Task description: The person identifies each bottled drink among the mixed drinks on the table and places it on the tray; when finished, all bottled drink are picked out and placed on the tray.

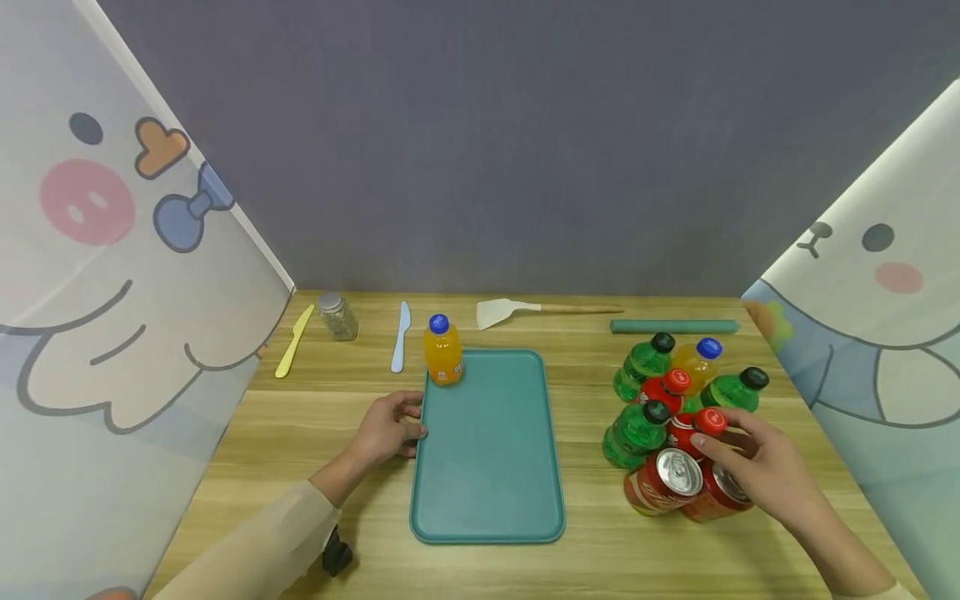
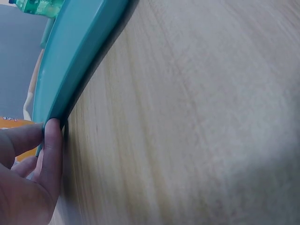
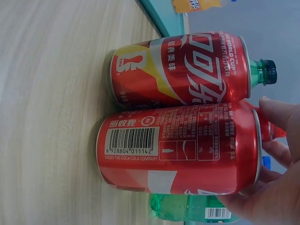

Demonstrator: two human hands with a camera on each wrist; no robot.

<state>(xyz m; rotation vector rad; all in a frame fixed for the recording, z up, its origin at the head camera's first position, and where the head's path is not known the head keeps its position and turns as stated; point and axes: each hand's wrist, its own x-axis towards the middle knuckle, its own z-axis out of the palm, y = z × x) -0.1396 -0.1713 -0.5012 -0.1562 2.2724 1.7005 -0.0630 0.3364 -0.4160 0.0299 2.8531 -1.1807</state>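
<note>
My left hand (image 1: 388,427) pinches the left rim of a teal tray (image 1: 487,458), thumb and fingers at its edge in the left wrist view. An orange soda bottle (image 1: 444,354) with a blue cap stands in the tray's far left corner. At the right, my right hand (image 1: 765,462) holds a red-capped cola bottle (image 1: 684,432) near its top, thumb on the near side and fingers behind. Two red cola cans, one (image 3: 187,70) beside the other (image 3: 187,150), stand just in front and partly hide that bottle in the right wrist view.
Around the held bottle crowd green bottles (image 1: 636,433), another red-capped bottle (image 1: 662,390) and an orange one (image 1: 696,362). Along the back lie a yellow knife (image 1: 294,342), a blue knife (image 1: 401,337), a spatula (image 1: 498,312) and a green rod (image 1: 673,326), with a jar (image 1: 339,317).
</note>
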